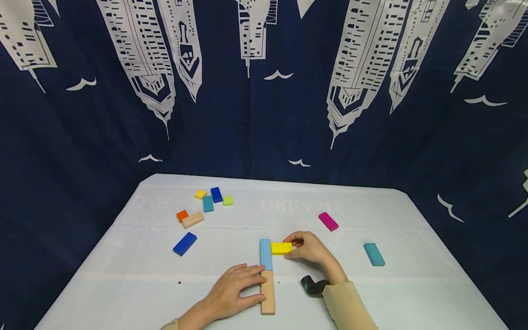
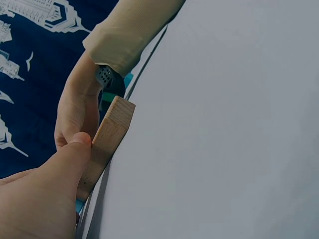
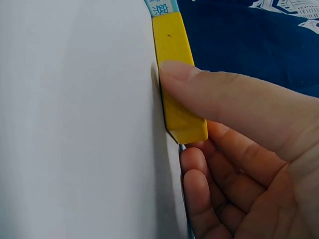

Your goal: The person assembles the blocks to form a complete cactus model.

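Note:
A light blue block (image 1: 266,254) and a plain wooden block (image 1: 267,293) lie end to end in one line on the white table. My left hand (image 1: 237,291) touches their left side with spread fingers; its thumb is against the wooden block (image 2: 107,144) in the left wrist view. In the head view, a yellow block (image 1: 281,248) extends sideways from the light blue block's far part. My right hand (image 1: 310,248) pinches its right end between thumb and fingers. The right wrist view shows the thumb across the yellow block (image 3: 174,45), whose far end meets the light blue block (image 3: 162,7).
At the far left lie several small blocks, including a teal one (image 1: 208,204) and a wooden one (image 1: 193,220). A blue block (image 1: 184,244) sits nearer. Rightward are a magenta block (image 1: 328,221) and a teal block (image 1: 374,254). A black device (image 1: 313,285) is at the right wrist.

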{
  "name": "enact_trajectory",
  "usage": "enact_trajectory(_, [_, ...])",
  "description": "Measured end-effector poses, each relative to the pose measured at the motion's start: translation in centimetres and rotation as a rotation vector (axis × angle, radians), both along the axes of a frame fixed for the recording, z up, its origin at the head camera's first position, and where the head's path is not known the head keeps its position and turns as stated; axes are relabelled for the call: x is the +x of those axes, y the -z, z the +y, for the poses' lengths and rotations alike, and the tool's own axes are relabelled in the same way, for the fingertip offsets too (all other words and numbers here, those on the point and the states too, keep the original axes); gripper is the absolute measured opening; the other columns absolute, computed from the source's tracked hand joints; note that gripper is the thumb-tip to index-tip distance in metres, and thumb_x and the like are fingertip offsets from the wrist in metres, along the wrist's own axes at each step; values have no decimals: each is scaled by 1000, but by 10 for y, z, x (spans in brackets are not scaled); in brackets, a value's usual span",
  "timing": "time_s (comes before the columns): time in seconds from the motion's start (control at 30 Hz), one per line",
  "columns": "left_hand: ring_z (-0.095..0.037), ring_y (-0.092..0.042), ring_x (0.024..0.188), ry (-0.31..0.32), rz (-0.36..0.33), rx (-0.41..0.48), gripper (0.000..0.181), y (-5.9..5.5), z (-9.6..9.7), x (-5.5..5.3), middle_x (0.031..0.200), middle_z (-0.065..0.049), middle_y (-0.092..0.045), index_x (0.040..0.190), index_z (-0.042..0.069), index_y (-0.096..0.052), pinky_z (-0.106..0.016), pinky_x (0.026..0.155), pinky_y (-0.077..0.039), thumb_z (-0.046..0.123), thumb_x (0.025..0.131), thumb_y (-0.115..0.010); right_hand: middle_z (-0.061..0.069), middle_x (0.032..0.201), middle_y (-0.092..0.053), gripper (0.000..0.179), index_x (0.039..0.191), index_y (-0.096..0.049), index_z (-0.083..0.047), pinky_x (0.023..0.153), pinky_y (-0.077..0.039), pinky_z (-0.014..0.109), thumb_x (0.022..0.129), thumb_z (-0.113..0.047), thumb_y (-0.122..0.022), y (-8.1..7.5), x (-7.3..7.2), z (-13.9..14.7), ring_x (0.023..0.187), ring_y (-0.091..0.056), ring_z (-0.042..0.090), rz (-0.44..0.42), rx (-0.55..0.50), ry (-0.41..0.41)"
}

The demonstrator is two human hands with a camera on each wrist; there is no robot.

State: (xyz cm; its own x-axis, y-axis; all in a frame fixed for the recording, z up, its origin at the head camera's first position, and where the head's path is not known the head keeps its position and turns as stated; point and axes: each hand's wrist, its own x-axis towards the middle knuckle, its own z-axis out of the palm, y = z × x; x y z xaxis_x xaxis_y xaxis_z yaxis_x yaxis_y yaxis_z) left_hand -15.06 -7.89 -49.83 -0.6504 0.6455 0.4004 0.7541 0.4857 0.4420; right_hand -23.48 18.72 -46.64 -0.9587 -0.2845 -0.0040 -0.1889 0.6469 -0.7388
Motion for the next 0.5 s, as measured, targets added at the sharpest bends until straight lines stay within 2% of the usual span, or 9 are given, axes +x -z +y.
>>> enact_trajectory(0.5, [-11, -51, 121, -5, 26, 12, 37, 1, 0, -1, 134, 4, -53, 116, 21, -67, -42, 100, -39, 46, 91, -56, -2, 83, -58, 35, 96, -70, -9, 70, -45, 27, 66, -16, -86, 0, -1, 0, 78, -48, 16, -4, -7, -18])
